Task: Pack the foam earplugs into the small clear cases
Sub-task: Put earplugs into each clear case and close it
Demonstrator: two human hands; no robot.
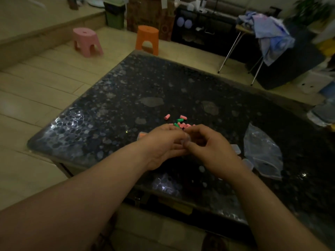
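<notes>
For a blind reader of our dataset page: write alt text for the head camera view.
Two bare hands, left hand and right hand, meet over a dark speckled table, pinching what looks like a small clear case. Pink and green foam earplugs lie just beyond them; a clear plastic bag lies to the right.
</notes>
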